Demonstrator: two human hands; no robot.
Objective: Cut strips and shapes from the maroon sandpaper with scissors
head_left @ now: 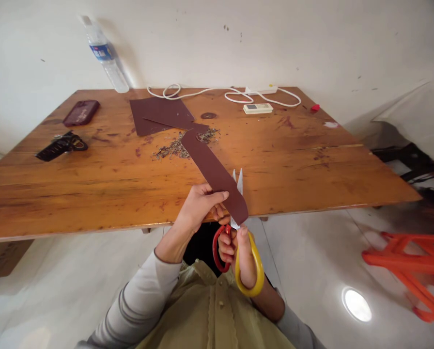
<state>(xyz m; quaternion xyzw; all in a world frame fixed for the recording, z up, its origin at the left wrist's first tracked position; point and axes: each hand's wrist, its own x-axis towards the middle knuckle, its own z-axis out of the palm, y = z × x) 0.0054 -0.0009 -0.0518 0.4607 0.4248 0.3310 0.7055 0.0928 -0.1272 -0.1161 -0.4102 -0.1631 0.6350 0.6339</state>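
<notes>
A long strip of dark maroon sheet (215, 167) with a rounded near end is pinched in my left hand (202, 203), thumb on top. My right hand (240, 252) grips a pair of scissors (254, 271) with one red and one yellow handle, fingers and thumb through the loops. The blades point away from me, slightly apart, and pass partly behind the strip's near end. The strip's far end reaches over a heap of small dark scraps (173, 147) on the wooden table. Beyond it lie larger maroon sheets (155, 114).
On the table (304, 174) are a phone (82, 113), a black object with keys (62, 145), a plastic bottle (108, 58), a white cable (202, 90), a power strip (261, 90) and a remote control (258, 108). An orange stool (402, 257) stands at right, a cardboard box (6, 257) at left.
</notes>
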